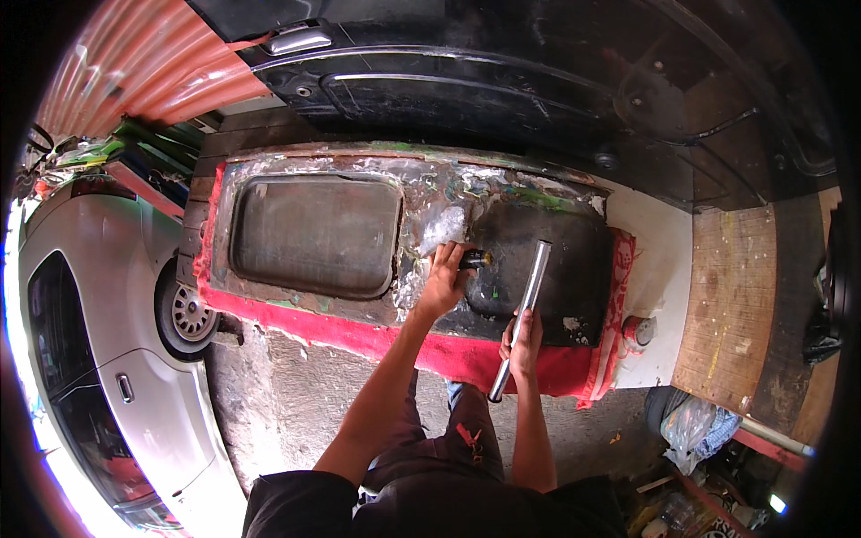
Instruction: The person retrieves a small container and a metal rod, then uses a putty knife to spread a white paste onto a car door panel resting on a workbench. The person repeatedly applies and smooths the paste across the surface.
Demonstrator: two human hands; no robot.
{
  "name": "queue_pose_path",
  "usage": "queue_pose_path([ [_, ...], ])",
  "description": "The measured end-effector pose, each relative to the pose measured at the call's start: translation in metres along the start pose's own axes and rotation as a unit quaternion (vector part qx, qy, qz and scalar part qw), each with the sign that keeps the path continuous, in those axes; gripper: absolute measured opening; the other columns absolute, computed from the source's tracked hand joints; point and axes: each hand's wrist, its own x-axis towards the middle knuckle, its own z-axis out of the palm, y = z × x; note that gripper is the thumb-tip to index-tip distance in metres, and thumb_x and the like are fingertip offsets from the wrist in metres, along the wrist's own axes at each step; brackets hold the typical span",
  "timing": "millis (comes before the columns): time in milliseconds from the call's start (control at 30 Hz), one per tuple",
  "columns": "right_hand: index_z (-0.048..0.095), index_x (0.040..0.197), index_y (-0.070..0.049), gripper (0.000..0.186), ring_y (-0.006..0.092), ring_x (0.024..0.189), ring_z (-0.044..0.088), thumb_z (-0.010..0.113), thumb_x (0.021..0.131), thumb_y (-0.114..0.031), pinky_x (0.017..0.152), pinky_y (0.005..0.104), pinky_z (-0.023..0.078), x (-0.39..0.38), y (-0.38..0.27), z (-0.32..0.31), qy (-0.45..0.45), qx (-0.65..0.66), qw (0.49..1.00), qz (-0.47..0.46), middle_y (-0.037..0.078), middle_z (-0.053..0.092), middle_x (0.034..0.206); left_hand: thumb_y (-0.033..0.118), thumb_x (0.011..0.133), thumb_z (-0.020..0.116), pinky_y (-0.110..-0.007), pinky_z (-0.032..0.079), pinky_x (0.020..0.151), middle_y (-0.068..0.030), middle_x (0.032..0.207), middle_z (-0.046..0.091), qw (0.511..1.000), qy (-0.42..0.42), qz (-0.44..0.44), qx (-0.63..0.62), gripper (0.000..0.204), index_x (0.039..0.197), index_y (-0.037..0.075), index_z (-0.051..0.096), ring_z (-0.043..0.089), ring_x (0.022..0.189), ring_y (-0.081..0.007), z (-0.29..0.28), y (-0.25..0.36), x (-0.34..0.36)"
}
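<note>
Left hand (444, 278): the fingers are partly curled, and a short black cylinder with a yellowish end (476, 259) appears to be held between them and the thumb; how firmly it is gripped cannot be told.
Right hand (524, 342): the fingers are closed around a shiny silver metal tube (535, 282), which is gripped slightly below its middle.
Tube position: it is slanted across the right part of a dark, paint-spattered rectangular panel (430, 309), its lower end over the bright red cloth (457, 355); whether the panel is touched cannot be told.
Cylinder position: it is set near the middle of the panel, just beside a crumpled clear plastic bag (445, 226), with its yellowish end pointed right.
Steady handling: the tube is probably best balanced near its middle and kept from knocking the panel; the cylinder should be held so that it cannot roll, and the loose plastic kept from under the fingers.
Writing: a printed surface seems to be borne by the red-and-white can (639, 333) at the right, but it is too small to be read; pale marks on the cylinder are likewise unclear. No brand can be made out.
</note>
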Motion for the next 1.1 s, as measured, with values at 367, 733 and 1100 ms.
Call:
queue_pose_path([
  [367,0.043,0.102,-0.010,0.045,0.0085,0.033,0.034,0.045,0.097,-0.054,0.029,0.0239,0.027,0.008,-0.009,-0.002,-0.001,0.029,0.999,-0.014,0.001,0.040,0.053,0.009,0.080,0.067,-0.044,0.034,0.095,-0.0108,0.111,0.055,0.999,-0.030,0.001,0.019,0.046,0.124,0.008,0.053,0.048,0.107,-0.0325,0.001,0.002,0.000],
  [733,0.045,0.103,-0.010,0.034,0.0077,0.034,0.037,0.044,0.101,-0.044,0.029,0.0246,0.030,0.015,0.021,-0.001,-0.049,-0.060,0.997,-0.003,-0.001,0.041,0.052,0.013,0.083,0.066,-0.045,0.033,0.095,-0.0113,0.111,0.055,1.000,-0.027,0.001,0.015,0.044,0.124,0.008,0.052,0.049,0.107,-0.0326,0.001,0.002,0.001],
  [1100,0.043,0.100,-0.013,0.040,0.0092,0.032,0.034,0.041,0.099,-0.053,0.029,0.0252,0.029,0.014,0.003,0.007,0.032,0.060,0.997,-0.029,0.001,0.039,0.052,0.011,0.081,0.066,-0.046,0.034,0.094,-0.0117,0.111,0.054,0.999,-0.031,-0.003,0.033,0.046,0.125,0.008,0.052,0.048,0.108,-0.0326,0.000,0.004,0.001],
])
